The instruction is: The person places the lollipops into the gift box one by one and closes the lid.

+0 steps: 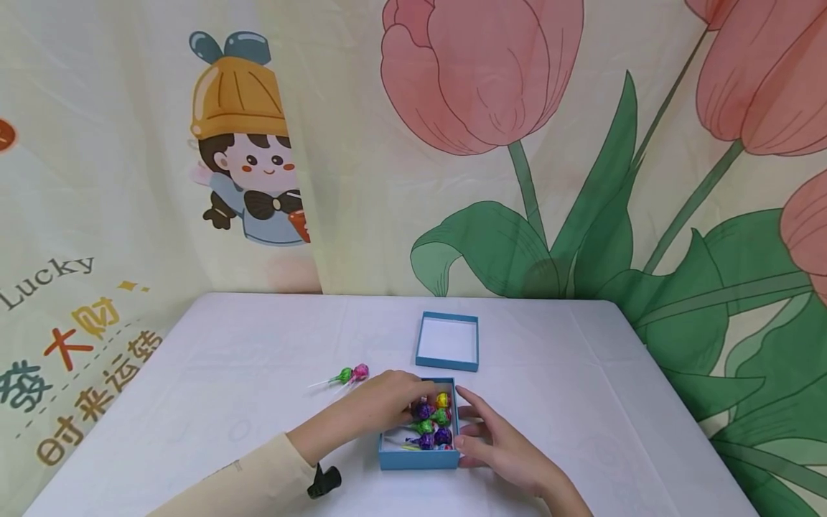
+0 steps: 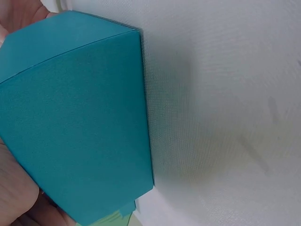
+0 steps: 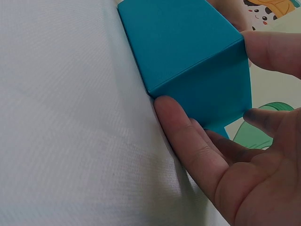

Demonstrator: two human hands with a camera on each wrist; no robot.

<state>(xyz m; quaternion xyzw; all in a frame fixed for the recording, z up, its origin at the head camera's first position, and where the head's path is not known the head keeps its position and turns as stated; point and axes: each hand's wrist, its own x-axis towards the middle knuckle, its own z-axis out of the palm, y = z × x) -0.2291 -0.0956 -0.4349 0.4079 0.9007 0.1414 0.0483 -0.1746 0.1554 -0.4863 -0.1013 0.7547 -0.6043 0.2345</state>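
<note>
A blue box (image 1: 418,460) stands near the front of the table, with several wrapped lollipops (image 1: 442,416) inside, in purple, green and yellow. My left hand (image 1: 386,399) reaches over its left wall, fingers down among the lollipops. Those fingertips are hidden, so what they touch does not show. Against the right wall rests my right hand (image 1: 496,446), fingers spread along the side and thumb by the front corner. The right wrist view shows these fingers (image 3: 181,134) touching the box (image 3: 188,42) without wrapping round it. In the left wrist view the box (image 2: 80,127) blocks most of the hands.
A green lollipop (image 1: 343,375) and a pink lollipop (image 1: 360,371) lie on the white-covered table (image 1: 549,388), left of the box. Behind the box lies a shallow blue lid (image 1: 447,341), white inside face up. A printed curtain (image 1: 362,237) hangs behind the table.
</note>
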